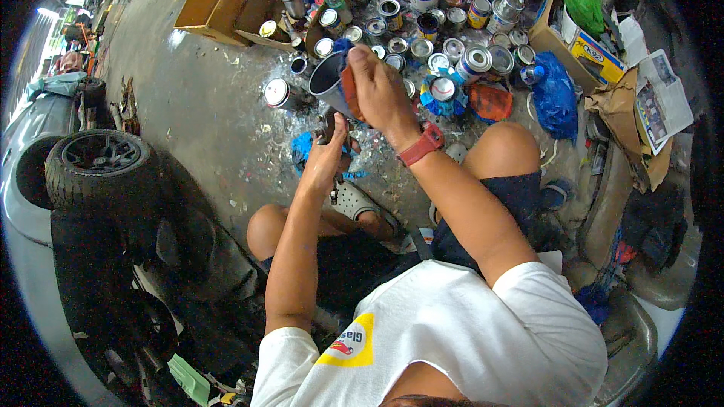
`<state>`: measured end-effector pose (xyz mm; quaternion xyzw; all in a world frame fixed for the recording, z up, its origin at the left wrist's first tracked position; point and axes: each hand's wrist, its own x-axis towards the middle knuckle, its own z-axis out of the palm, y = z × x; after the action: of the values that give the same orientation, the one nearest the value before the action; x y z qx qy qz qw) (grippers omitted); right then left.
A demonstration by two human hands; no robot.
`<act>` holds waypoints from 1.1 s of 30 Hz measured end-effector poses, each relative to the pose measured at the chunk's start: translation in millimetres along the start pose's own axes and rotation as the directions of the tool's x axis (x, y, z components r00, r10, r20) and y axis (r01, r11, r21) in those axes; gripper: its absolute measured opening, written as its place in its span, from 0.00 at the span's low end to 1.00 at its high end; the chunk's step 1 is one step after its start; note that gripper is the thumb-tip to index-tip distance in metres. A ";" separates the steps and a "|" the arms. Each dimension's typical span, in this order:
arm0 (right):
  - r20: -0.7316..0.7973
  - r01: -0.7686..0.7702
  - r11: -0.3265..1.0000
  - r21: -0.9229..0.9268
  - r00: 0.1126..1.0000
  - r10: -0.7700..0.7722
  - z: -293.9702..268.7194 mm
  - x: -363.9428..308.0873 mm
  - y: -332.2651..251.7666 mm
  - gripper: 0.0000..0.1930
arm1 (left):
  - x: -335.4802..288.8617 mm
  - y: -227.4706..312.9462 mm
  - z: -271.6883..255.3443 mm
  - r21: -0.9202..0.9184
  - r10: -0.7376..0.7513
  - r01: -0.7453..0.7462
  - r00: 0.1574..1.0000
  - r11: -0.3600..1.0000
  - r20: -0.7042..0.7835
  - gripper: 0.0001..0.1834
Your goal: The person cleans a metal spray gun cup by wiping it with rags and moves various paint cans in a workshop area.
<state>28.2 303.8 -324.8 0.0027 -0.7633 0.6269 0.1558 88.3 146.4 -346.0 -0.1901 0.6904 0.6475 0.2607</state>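
Observation:
My right hand (381,98), with a red watch on the wrist, is closed on an orange and blue rag (348,90) pressed against a grey cup (324,78). The cup is tilted, its open mouth facing left. Just below it, my left hand (328,154) grips a dark tool (326,126) that looks like a spray gun. A small metal fitting (334,194) shows under that hand. The fingers cover most of the tool, so whether it joins the cup cannot be seen. Beneath the hands, a bright blue cloth or plastic piece (302,151) lies on the floor.
Several paint cans (475,60) crowd the paint-spotted floor ahead. Open cardboard boxes (219,0) stand at the far left; another box (562,38) is at the right beside a blue plastic bag (556,94). An orange-topped can (490,102) sits nearby. A car wheel (102,154) is at my left.

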 end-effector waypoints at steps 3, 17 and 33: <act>0.045 -0.156 0.988 -0.020 0.987 0.156 0.5 -9.4 5.3 0.28 | 2.8 -7.4 -8.3 -0.020 -0.074 0.074 0.997 0.997 0.010 0.25; 0.205 -0.418 0.542 0.730 0.889 0.409 -37.9 2.1 24.8 0.31 | -7.0 -2.7 -13.4 0.607 0.456 -0.242 0.861 0.757 -0.226 0.35; 0.462 0.375 0.788 -0.488 0.877 -0.131 -38.2 -59.4 24.2 0.14 | -27.8 -9.4 -41.6 0.911 0.619 -0.277 0.784 0.305 0.031 0.34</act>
<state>88.8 334.2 -356.0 0.1907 -0.9212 0.3313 0.0725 111.2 102.1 -335.5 0.0727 0.9775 0.1977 0.0065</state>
